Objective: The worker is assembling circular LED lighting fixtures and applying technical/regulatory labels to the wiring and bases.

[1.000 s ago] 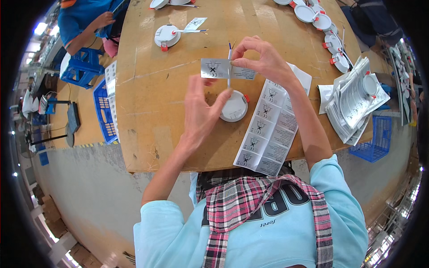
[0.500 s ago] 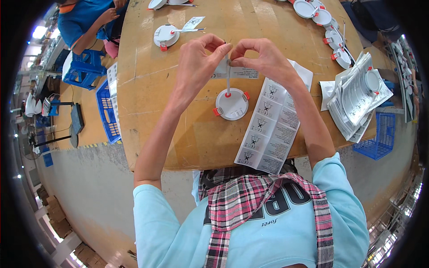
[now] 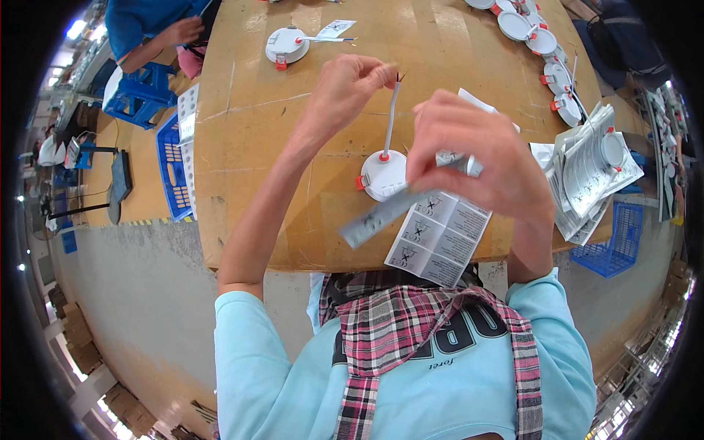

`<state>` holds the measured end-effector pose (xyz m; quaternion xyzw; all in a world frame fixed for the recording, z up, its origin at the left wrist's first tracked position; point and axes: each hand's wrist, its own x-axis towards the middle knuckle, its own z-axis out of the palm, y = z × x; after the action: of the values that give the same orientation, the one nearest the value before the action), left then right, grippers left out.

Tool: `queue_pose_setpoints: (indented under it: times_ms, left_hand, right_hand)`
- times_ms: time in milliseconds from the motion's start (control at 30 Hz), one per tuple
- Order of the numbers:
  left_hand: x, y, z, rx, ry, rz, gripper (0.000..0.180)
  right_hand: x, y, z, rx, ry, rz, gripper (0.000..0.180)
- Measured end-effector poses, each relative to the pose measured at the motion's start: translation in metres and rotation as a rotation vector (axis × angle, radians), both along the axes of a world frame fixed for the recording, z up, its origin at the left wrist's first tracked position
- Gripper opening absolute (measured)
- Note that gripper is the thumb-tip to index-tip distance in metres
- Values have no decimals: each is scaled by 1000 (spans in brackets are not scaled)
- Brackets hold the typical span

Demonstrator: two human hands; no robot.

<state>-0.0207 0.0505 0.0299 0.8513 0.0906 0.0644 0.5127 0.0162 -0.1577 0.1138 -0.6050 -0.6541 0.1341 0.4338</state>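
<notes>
Surface (image 3: 249, 147): brown cardboard-covered top, stretching away beyond both hands.
Sheet of labels (image 3: 440, 238): white, printed in a grid, lying flat just under the right hand, at the near edge.
Round lamp (image 3: 383, 176): white disc with red clips, resting between the two hands, below the left fingers.
Right hand (image 3: 477, 158): fingers closed on a loose label strip (image 3: 381, 218), which trails down and to the left, past the lamp.
Left hand (image 3: 345, 92): fingers pinched narrow on the free end of the lamp's cable (image 3: 391, 117).
Key line-up: the cable runs almost straight from lamp up to the left fingers; the strip crosses below it, the right hand being nearer the strip.
Off to the side: a stack of lamps in printed sleeves (image 3: 594, 176), right of the right hand.
</notes>
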Motion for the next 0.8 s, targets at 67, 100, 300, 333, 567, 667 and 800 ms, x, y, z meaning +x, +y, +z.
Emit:
queue_pose_setpoints:
  times_ms: [67, 100, 300, 333, 567, 667, 800]
  left_hand:
    - [-2, 0, 6, -62, -4, -31, 42]
    - [-8, -1, 9, -110, -37, 72, 50]
    - [-50, -23, 41, -389, -152, 126, 56]
    - [-54, -27, 41, -432, -124, 73, 50]
    - [-60, -26, 25, -439, 106, 3, 25]
    - [-56, -23, 13, -473, 95, 17, 24]
    - [-51, -19, 4, -527, 79, 25, 24]
  right_hand:
    - [11, -1, -5, -21, 118, -137, 11]
    - [12, -4, -7, -95, 199, -224, 10]
    - [17, -8, -25, -235, 379, -361, 14]
    - [17, -7, -26, -235, 382, -360, 14]
    - [18, 0, -35, -280, 372, -383, 29]
    - [19, 0, -48, -239, 387, -491, 40]
    - [31, 2, -66, -165, 380, -606, 41]
